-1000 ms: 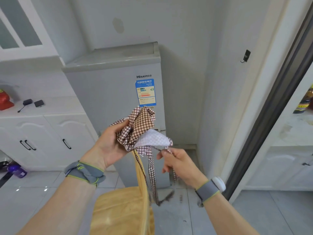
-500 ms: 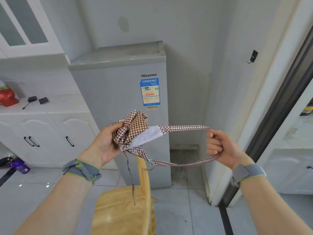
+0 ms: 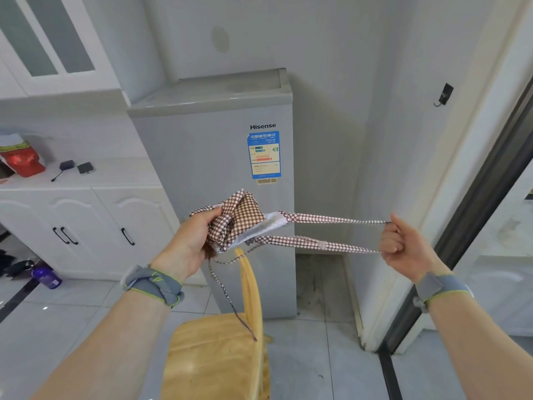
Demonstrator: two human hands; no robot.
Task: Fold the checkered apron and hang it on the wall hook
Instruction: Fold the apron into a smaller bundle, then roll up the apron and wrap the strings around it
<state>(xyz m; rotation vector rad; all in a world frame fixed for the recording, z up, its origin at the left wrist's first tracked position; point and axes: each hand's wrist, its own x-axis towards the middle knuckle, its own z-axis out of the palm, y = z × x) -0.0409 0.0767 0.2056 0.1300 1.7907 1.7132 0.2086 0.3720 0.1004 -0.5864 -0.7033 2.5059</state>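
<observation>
Left hand (image 3: 189, 243) clutching bunched apron (image 3: 235, 220) — right hand (image 3: 403, 243) pulling strap loop (image 3: 331, 232) taut

So the background here is a grey Hisense fridge (image 3: 219, 180) tucked into the corner, with a blue energy label (image 3: 264, 155) stuck on its front near the top right. Left of it there's a white cabinet (image 3: 86, 223) with black handles, and on its counter sits a red bag (image 3: 21, 158) plus a couple of small dark gadgets (image 3: 78, 167) just beside it. A purple bottle (image 3: 46, 278) lies on the tiled floor by the cabinet's base. Front and center, low down, is a light wooden chair (image 3: 213, 353).
</observation>
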